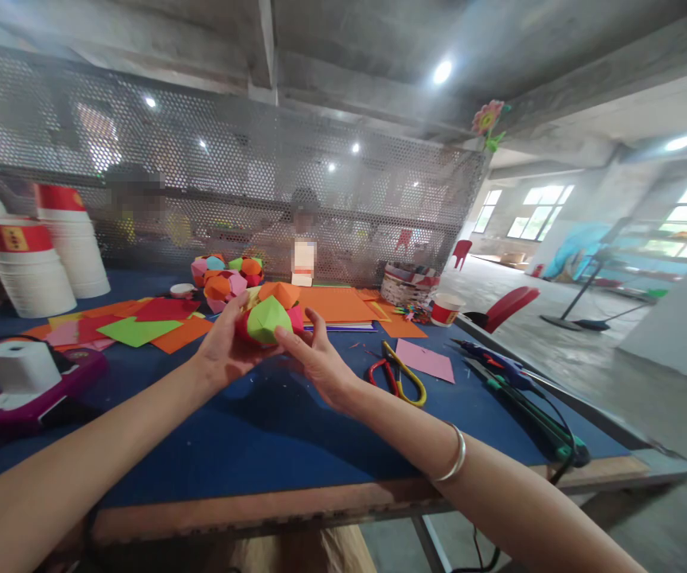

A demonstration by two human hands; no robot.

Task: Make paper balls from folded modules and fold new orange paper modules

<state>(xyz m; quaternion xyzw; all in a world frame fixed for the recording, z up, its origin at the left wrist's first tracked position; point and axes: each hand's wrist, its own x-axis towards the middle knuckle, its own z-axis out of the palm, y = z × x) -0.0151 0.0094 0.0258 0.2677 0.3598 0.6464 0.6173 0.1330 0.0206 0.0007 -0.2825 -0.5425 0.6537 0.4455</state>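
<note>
One broad table with a blue top (247,469) fills the lower view. At its left rise tall stacks of white paper cups with red-and-gold bands (33,274); a knock from a sleeve or elbow could topple them. Along the right edge lies a long tool with a green-and-black handle (534,410), beside a blue glue gun (492,360) whose black cable (561,426) runs to the table's edge; the right forearm could snag it and drag the gun.

At centre, above the table, the left hand (222,346) cups a many-sided ball of folded green, orange and pink paper (267,318) from the left and below. The right hand (331,370) steadies its right side, thumb on the green face. Squeezing too hard could dent the folds or part the seams; loosening both hands could drop it. Red-and-yellow-handled scissors (401,369) lie near the right wrist, easily nudged.
</note>
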